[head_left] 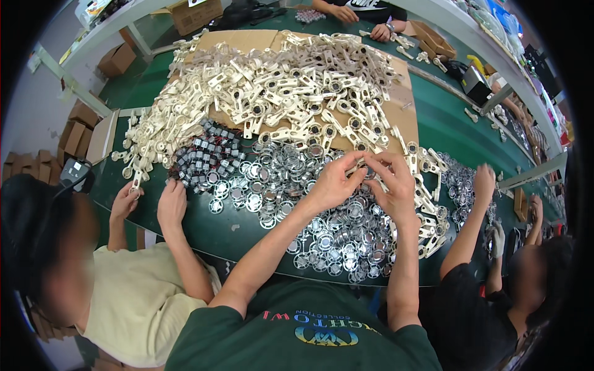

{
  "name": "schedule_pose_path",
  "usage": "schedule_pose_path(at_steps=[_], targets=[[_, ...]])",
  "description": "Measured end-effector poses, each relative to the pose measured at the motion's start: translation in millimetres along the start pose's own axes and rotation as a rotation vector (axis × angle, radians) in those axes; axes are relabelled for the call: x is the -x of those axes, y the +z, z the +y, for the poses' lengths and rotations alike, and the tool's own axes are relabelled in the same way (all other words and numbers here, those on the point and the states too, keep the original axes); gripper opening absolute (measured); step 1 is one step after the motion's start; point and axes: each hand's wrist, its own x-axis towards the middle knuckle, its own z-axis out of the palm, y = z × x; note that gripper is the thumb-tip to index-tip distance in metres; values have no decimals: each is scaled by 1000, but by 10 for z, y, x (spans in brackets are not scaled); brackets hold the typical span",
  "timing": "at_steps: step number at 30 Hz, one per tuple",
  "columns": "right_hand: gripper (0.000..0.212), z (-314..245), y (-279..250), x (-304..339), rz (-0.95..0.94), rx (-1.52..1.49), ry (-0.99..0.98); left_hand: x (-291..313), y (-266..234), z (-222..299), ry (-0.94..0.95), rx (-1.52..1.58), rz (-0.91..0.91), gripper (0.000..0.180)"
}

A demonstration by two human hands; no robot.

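Observation:
Above the middle of the table, my left hand and my right hand meet, their fingertips pinched together. What they hold between them is mostly hidden by the fingers, and I cannot make it out. Under and around both hands lies a heap of shiny silver round parts, ring-shaped with flat centres. Beyond my hands spreads a large pile of cream plastic parts, long with a round end. More cream parts lie just right of my right wrist.
Small dark motor-like blocks with wires are heaped at left. A co-worker's hands work beside them; another's hand reaches over silver parts at right. Across the table sits another person. Cardboard lies beneath the cream pile.

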Motion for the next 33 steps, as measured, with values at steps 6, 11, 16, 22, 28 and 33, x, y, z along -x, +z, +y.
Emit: schedule_pose_path(at_steps=[6,11,16,22,28,33], targets=[[57,72,42,42,27,-124,42,18,-124,58,-58,144,-177,52],[56,67,80,32,28,-170,68,45,-179,82,-102,149,-180,56],[56,55,92,25,30,-166,77,30,-211,59,-118,145,-202,59],[57,35,141,36,61,-183,89,35,-209,24,-111,154,-175,50],[58,57,82,48,7,-218,74,59,-195,48,-105,116,-168,46],[58,89,54,44,-16,-208,65,37,-167,27,-147,292,-142,40]])
